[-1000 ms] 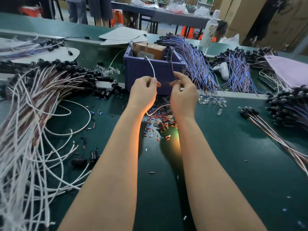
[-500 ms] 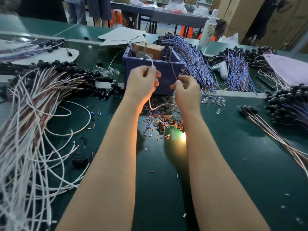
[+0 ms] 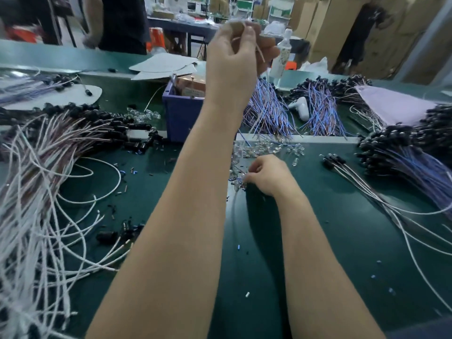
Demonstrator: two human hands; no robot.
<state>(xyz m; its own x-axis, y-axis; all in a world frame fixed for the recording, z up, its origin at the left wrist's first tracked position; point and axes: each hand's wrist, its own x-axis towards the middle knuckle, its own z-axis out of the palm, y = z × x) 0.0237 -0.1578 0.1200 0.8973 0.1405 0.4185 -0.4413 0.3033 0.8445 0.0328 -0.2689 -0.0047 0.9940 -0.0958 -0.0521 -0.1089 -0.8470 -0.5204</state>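
My left hand [image 3: 232, 47] is raised high above the purple bin and pinches a thin pale wire [image 3: 259, 53] between thumb and fingers. A blurred length of the wire [image 3: 232, 211] hangs down beside my left forearm. My right hand [image 3: 267, 176] rests low on the green table, fingers curled. Its fingertips pinch a small part at the edge of a scatter of clear bulbs [image 3: 269, 148] and tiny coloured sleeve bits [image 3: 236, 178]. What exactly it holds is hidden by the fingers.
A purple bin [image 3: 181, 118] with a cardboard box [image 3: 193, 88] stands behind my left arm. White and brown wires [image 3: 36, 192] sprawl at left. Blue-purple wire bundles [image 3: 269, 111], black-capped bundles [image 3: 403, 148], a white bottle [image 3: 281, 57] and people stand farther back.
My left hand has lifted well up from in front of the bin, carrying the wire. My right hand has let go of the wire and dropped to the small parts on the table.
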